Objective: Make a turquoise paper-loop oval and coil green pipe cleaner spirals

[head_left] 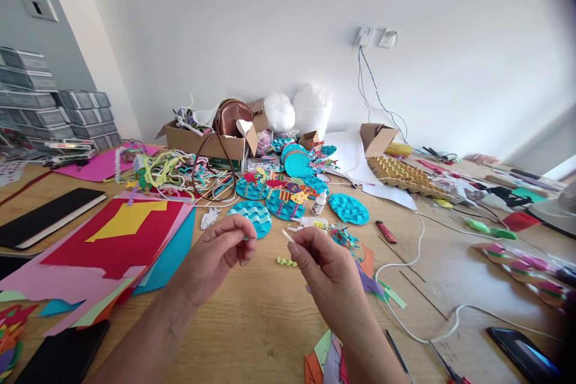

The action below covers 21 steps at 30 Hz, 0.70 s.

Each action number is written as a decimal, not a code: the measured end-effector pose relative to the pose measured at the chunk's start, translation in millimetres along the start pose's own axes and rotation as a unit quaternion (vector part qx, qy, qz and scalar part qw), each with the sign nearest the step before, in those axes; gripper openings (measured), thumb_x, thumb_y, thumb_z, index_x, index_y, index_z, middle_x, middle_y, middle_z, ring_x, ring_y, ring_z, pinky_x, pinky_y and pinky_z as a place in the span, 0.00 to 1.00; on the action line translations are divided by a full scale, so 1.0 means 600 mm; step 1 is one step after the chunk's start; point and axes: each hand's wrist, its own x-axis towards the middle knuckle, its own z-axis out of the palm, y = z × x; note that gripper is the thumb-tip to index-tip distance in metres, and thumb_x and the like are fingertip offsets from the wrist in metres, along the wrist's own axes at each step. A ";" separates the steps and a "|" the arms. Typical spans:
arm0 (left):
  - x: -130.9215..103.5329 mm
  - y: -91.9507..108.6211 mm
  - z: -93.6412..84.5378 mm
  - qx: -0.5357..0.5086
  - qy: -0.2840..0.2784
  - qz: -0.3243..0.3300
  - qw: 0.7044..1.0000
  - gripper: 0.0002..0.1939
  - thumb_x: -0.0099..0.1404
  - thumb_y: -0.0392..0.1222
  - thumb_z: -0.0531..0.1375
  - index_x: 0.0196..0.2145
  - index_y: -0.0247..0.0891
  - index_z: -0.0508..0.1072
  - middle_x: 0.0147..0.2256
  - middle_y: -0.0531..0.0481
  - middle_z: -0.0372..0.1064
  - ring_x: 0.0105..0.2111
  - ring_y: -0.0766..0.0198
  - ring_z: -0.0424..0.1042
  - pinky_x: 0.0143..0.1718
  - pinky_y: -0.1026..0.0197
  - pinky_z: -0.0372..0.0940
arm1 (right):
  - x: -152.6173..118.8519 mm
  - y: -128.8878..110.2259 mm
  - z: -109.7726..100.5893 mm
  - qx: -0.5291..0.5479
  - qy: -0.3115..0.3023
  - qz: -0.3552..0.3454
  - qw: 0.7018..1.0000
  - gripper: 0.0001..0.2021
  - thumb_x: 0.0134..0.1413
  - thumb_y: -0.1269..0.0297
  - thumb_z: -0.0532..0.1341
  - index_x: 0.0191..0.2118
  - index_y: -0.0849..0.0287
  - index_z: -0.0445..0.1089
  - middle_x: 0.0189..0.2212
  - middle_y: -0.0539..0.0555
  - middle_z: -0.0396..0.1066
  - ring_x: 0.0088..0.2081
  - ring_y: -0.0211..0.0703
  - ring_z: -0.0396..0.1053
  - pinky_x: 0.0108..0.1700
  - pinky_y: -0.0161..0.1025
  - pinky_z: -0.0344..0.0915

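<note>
Thin white stick (287,235) pinched in right hand (321,264) fingertips, held above wooden surface (270,318), just in front of teal wavy paper disc (252,216). Left hand (216,255) thumb and forefinger closed on something tiny, too small to identify. Head view only. Risk: light pinch, stick likely slips into paper scraps (360,276) below. Small glue bottle (319,203) upright near, could tip if elbowed.

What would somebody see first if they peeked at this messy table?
Probably the two hands in the middle: the right hand pinches a thin white stick, and the left hand pinches something too small to tell. Just behind them lie bright blue discs with paper fish, and to the left spreads a stack of coloured paper.
</note>
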 end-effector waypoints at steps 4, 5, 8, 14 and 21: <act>-0.005 0.004 0.012 0.031 0.019 0.001 0.999 0.05 0.58 0.36 0.58 0.26 0.36 0.72 0.21 0.55 0.64 0.21 0.73 0.61 0.22 0.70 0.56 | -0.002 -0.003 -0.003 -0.007 0.003 -0.008 1.000 0.09 0.56 0.63 0.53 0.27 0.58 0.61 0.19 0.46 0.57 0.22 0.33 0.55 0.23 0.31 0.52; -0.008 0.005 0.016 0.044 0.018 -0.002 0.999 0.04 0.58 0.37 0.59 0.27 0.36 0.73 0.21 0.55 0.66 0.21 0.73 0.62 0.23 0.70 0.56 | -0.003 -0.004 -0.003 -0.007 0.004 -0.013 1.000 0.09 0.56 0.63 0.53 0.27 0.58 0.61 0.19 0.46 0.58 0.23 0.33 0.56 0.23 0.31 0.52; -0.016 0.010 0.028 0.077 0.014 -0.001 0.997 0.05 0.56 0.39 0.62 0.28 0.35 0.75 0.22 0.53 0.68 0.21 0.72 0.65 0.21 0.69 0.58 | -0.006 -0.006 -0.006 -0.009 0.006 -0.021 1.000 0.09 0.56 0.63 0.53 0.27 0.58 0.61 0.20 0.47 0.59 0.23 0.34 0.57 0.24 0.31 0.53; -0.035 0.015 0.040 0.122 0.021 -0.006 0.992 0.09 0.53 0.43 0.63 0.23 0.35 0.71 0.19 0.53 0.67 0.18 0.69 0.66 0.18 0.67 0.58 | -0.009 -0.009 -0.009 -0.030 0.013 -0.035 0.999 0.09 0.56 0.62 0.53 0.27 0.58 0.61 0.19 0.46 0.58 0.22 0.33 0.56 0.22 0.30 0.52; -0.069 0.048 0.009 0.324 0.053 0.122 0.937 0.17 0.65 0.46 0.50 0.20 0.38 0.60 0.19 0.56 0.55 0.21 0.70 0.55 0.24 0.65 0.52 | -0.018 -0.011 -0.015 -0.053 0.032 -0.057 0.996 0.08 0.56 0.63 0.53 0.28 0.57 0.62 0.19 0.45 0.58 0.22 0.33 0.57 0.22 0.30 0.53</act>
